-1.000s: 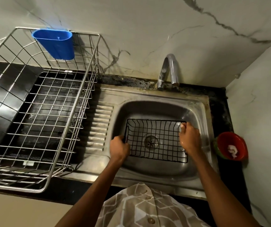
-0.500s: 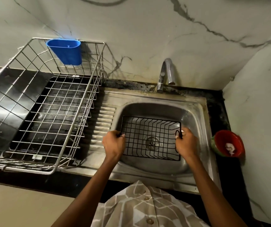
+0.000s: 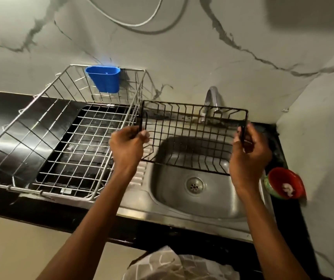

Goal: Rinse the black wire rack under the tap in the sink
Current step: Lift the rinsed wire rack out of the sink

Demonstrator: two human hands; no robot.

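The black wire rack (image 3: pixel 192 136) hangs in the air above the steel sink (image 3: pixel 212 201), tilted with its far rim up. My left hand (image 3: pixel 126 147) grips its left end and my right hand (image 3: pixel 249 152) grips its right end. The chrome tap (image 3: pixel 211 102) stands at the back wall, seen partly through the rack's far side. No water shows at the spout. The sink bowl below holds nothing but its drain (image 3: pixel 194 185).
A large silver wire dish basket (image 3: pixel 47 138) with a blue plastic cup holder (image 3: pixel 104 80) sits on the black counter left of the sink. A red bowl (image 3: pixel 285 183) stands at the right by the side wall. A cable hangs on the marble back wall.
Both hands have lifted the black rack out of the sink bowl and raised it toward the tap. The view has tipped upward.
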